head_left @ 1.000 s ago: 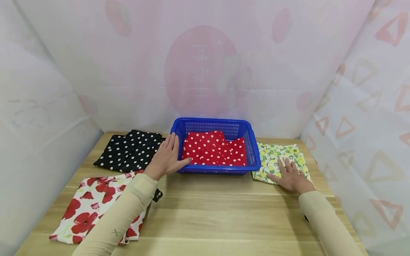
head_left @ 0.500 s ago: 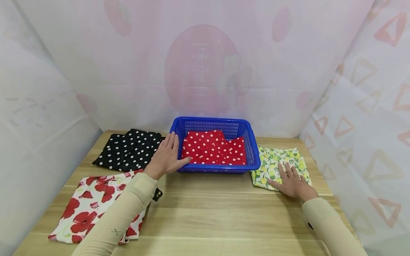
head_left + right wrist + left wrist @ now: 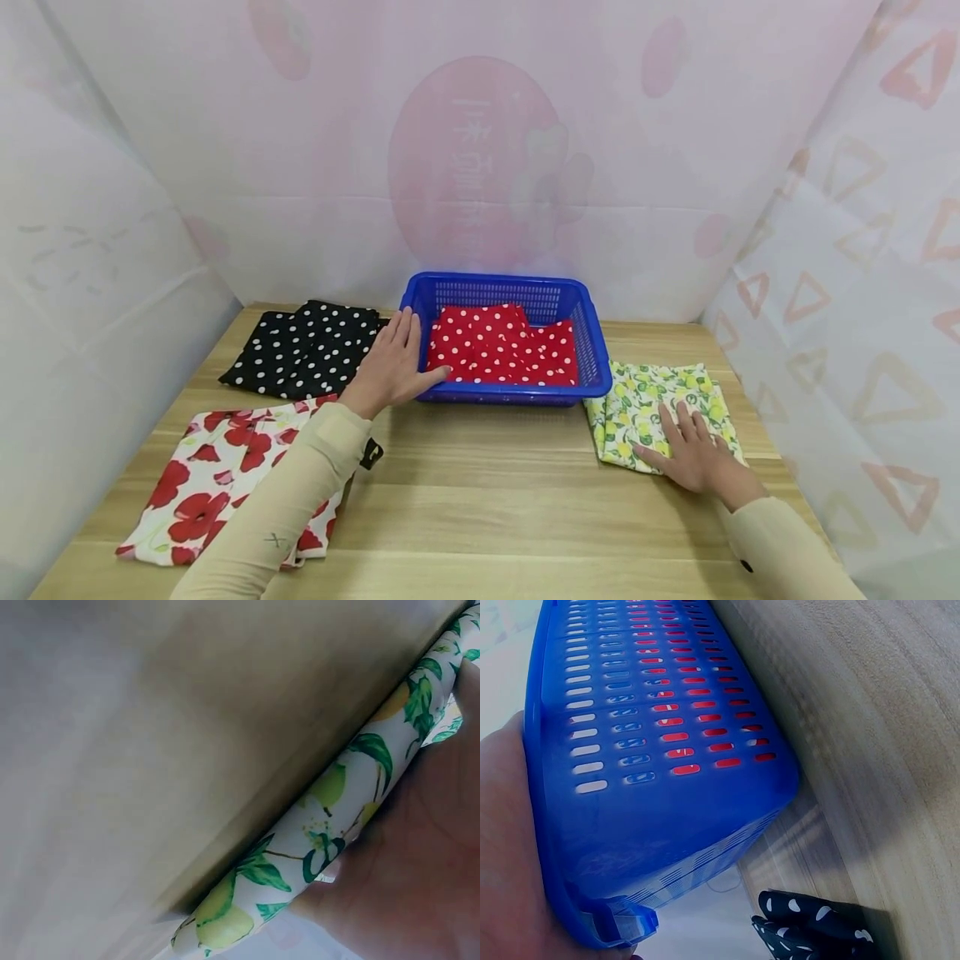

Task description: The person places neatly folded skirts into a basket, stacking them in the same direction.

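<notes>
My left hand point(image 3: 390, 363) lies on the left rim of a blue plastic basket point(image 3: 517, 392), its fingers straight and thumb out over the front rim. In the left wrist view, the palm point(image 3: 506, 847) is against the basket's rim while the fingertips are hidden. Inside the basket sits a folded red cloth with white dots point(image 3: 498, 346). To the right, my right hand point(image 3: 693, 454) rests flat, fingers spread, on a folded lemon-print cloth point(image 3: 641, 404). The right wrist view has this cloth's folded edge point(image 3: 322, 802) on the table beside the palm.
Left of the basket lies a folded black cloth with white dots point(image 3: 300, 350). A white cloth with red poppies point(image 3: 198, 492) is nearer, partly under the left forearm. All are on a wooden table point(image 3: 487, 500) enclosed by printed curtain walls point(image 3: 300, 183).
My right hand has slid the lemon-print cloth toward the table's near side, its far edge now lower beside the basket. The left hand and the basket stay in place.
</notes>
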